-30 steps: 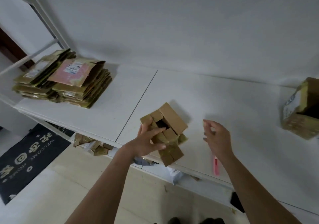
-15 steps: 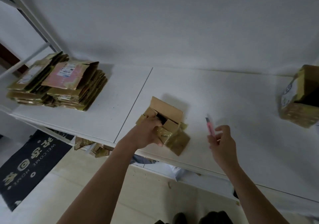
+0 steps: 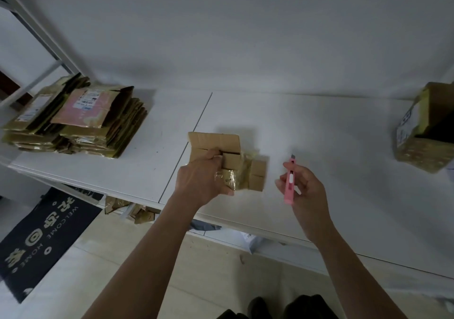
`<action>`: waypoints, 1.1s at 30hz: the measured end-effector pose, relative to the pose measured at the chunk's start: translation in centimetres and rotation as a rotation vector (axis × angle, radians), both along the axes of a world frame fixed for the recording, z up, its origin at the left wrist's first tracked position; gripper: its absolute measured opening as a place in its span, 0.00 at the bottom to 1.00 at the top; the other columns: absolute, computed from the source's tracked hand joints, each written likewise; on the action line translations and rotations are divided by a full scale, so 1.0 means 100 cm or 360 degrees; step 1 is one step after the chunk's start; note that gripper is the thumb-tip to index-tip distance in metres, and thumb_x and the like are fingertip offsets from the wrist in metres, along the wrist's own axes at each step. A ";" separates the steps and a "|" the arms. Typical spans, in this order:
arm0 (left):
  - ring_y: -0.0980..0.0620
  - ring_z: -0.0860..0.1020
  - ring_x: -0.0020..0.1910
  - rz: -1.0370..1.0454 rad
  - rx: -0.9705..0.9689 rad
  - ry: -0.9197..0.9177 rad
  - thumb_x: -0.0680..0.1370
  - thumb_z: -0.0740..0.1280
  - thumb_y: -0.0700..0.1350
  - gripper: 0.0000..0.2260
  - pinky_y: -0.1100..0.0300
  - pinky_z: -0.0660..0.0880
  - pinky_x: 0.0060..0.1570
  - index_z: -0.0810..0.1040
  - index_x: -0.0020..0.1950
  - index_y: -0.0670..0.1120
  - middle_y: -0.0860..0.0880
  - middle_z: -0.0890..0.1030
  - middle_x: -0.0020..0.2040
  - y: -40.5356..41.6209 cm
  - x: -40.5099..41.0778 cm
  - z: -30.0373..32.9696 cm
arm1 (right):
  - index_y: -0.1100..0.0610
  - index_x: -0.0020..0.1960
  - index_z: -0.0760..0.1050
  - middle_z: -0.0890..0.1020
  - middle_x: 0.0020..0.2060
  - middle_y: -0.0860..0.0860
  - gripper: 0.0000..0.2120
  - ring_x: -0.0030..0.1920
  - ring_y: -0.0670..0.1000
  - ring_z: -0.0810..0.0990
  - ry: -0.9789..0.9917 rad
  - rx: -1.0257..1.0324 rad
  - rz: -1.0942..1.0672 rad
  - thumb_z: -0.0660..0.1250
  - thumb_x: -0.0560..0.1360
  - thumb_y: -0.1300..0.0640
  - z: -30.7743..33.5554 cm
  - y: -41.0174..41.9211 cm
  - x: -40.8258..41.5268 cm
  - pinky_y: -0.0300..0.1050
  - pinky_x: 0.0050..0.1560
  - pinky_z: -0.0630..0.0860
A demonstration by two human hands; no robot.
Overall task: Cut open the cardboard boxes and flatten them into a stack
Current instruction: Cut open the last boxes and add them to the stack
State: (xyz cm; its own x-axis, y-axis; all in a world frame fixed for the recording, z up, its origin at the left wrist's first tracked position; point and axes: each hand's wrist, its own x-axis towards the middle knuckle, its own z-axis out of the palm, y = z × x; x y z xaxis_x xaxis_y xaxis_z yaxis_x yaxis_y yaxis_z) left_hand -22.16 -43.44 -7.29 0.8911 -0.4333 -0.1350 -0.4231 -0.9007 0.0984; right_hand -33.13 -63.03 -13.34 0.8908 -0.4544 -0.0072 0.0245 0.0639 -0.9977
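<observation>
My left hand point(image 3: 205, 179) grips the small brown taped cardboard box point(image 3: 227, 161), fingers curled over its near side, pinning it on the white surface point(image 3: 319, 134) near the front edge. Top flaps look already open, far flap standing up; shiny tape wrap on the near right side. My right hand point(image 3: 301, 187) pinches the pink utility knife point(image 3: 290, 183), blade tip up, just right of the box, not touching it. Step in hand, I'd say: cutting this box open, seams not fully slit. Next move calls for tipping the blade down onto the taped seam, keeping left fingers off the line. Flattened brown cardboard stack point(image 3: 76, 122) sits far left; another open taped box point(image 3: 425, 131) waits far right.
</observation>
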 end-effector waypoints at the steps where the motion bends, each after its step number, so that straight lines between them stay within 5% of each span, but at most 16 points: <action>1: 0.52 0.77 0.53 -0.0055 0.0016 0.0022 0.64 0.76 0.65 0.28 0.57 0.67 0.44 0.74 0.57 0.53 0.64 0.69 0.66 0.000 0.000 0.003 | 0.55 0.52 0.80 0.82 0.44 0.52 0.08 0.47 0.52 0.81 -0.0070 -0.0038 -0.0044 0.70 0.75 0.64 0.001 0.002 0.001 0.39 0.49 0.78; 5: 0.51 0.78 0.52 -0.0214 -0.0072 0.0192 0.62 0.81 0.56 0.26 0.58 0.74 0.49 0.77 0.55 0.50 0.56 0.76 0.56 -0.005 0.000 0.003 | 0.52 0.46 0.84 0.82 0.36 0.49 0.11 0.39 0.49 0.80 -0.0197 0.0250 -0.0127 0.63 0.80 0.58 -0.001 0.008 0.000 0.46 0.50 0.80; 8: 0.55 0.72 0.49 -0.0151 -0.0280 0.0306 0.64 0.81 0.52 0.24 0.66 0.66 0.44 0.76 0.53 0.48 0.54 0.76 0.54 -0.012 -0.004 -0.014 | 0.56 0.51 0.79 0.81 0.39 0.50 0.08 0.41 0.49 0.81 -0.0161 0.0433 -0.0184 0.62 0.81 0.63 -0.008 0.009 -0.001 0.52 0.55 0.80; 12: 0.54 0.73 0.59 -0.0061 -0.0568 0.0365 0.64 0.81 0.48 0.22 0.61 0.65 0.50 0.77 0.53 0.48 0.56 0.75 0.63 -0.016 -0.001 -0.033 | 0.63 0.52 0.79 0.79 0.47 0.67 0.09 0.46 0.57 0.83 -0.0180 0.0560 -0.0190 0.68 0.75 0.59 -0.019 0.007 -0.009 0.58 0.56 0.80; 15: 0.60 0.67 0.63 -0.0116 -0.0652 0.0383 0.64 0.81 0.47 0.21 0.68 0.62 0.50 0.76 0.52 0.50 0.62 0.66 0.73 -0.017 0.005 -0.036 | 0.63 0.52 0.80 0.81 0.46 0.66 0.09 0.46 0.57 0.83 -0.0178 0.0673 -0.0154 0.68 0.75 0.59 -0.024 0.008 -0.012 0.56 0.56 0.80; 17: 0.58 0.69 0.63 -0.0106 -0.0613 0.0397 0.65 0.80 0.48 0.20 0.66 0.62 0.50 0.75 0.52 0.53 0.62 0.68 0.71 -0.019 0.008 -0.039 | 0.62 0.51 0.80 0.81 0.43 0.64 0.07 0.45 0.56 0.83 -0.0164 0.0729 -0.0171 0.66 0.77 0.61 -0.029 0.009 -0.013 0.56 0.56 0.80; 20: 0.53 0.71 0.58 -0.0035 -0.0525 0.0441 0.67 0.78 0.51 0.21 0.61 0.63 0.49 0.73 0.55 0.57 0.58 0.75 0.58 -0.019 0.009 -0.042 | 0.63 0.51 0.79 0.81 0.43 0.61 0.06 0.45 0.55 0.83 -0.0150 0.0754 -0.0179 0.65 0.78 0.63 -0.031 0.012 -0.012 0.55 0.56 0.80; 23: 0.53 0.70 0.54 -0.0003 -0.0535 0.0487 0.68 0.78 0.51 0.20 0.67 0.62 0.43 0.69 0.51 0.61 0.60 0.73 0.51 -0.019 0.009 -0.041 | 0.64 0.49 0.79 0.82 0.44 0.60 0.07 0.46 0.54 0.83 -0.0150 0.0730 -0.0159 0.68 0.74 0.60 -0.030 0.016 -0.008 0.57 0.56 0.80; 33: 0.51 0.73 0.54 0.0074 -0.0624 0.0587 0.69 0.78 0.46 0.18 0.67 0.64 0.43 0.70 0.48 0.57 0.53 0.78 0.56 -0.021 0.007 -0.035 | 0.63 0.48 0.75 0.82 0.42 0.58 0.02 0.46 0.54 0.84 -0.0047 0.0346 -0.0068 0.64 0.79 0.65 -0.038 0.027 0.002 0.55 0.53 0.82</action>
State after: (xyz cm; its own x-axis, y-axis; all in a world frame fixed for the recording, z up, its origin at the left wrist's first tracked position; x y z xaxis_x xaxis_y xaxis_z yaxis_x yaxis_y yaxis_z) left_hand -21.49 -45.57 -10.83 0.8345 -0.4752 -0.2789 -0.2573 -0.7836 0.5655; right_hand -32.91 -60.35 -17.18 0.8720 -0.4825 -0.0832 0.0611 0.2757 -0.9593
